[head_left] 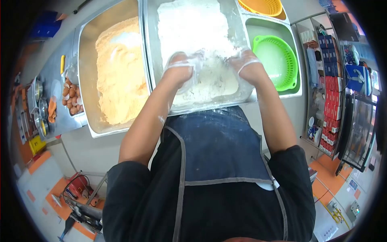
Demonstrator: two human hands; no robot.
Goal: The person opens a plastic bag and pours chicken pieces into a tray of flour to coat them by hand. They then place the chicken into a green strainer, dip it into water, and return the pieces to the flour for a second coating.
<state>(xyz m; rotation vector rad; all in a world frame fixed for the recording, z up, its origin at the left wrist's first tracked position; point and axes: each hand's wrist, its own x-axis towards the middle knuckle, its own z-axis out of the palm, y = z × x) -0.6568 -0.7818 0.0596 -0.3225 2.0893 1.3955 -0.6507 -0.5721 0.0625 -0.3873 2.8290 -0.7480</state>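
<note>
A metal tray (194, 105) of white flour (193, 24) is directly in front of me. Both my hands wear clear, loose plastic gloves dusted with flour. My left hand (186, 64) is over the left part of this tray, at the flour. Across from it, my right hand (245, 64) is near the tray's right wall. The fingers of both hands are blurred and partly lost against the white flour, so their grip does not show. Between the hands lies a lumpy, greyish-white patch of flour (217, 78).
On the left stands a metal tray (89, 80) of yellowish-orange crumbs (121, 80). To the right, a green basket (291, 60) sits in a container, with an orange basket (266, 6) behind. Brown eggs or shells (72, 97) are at far left; a shelf rack (310, 80) stands right.
</note>
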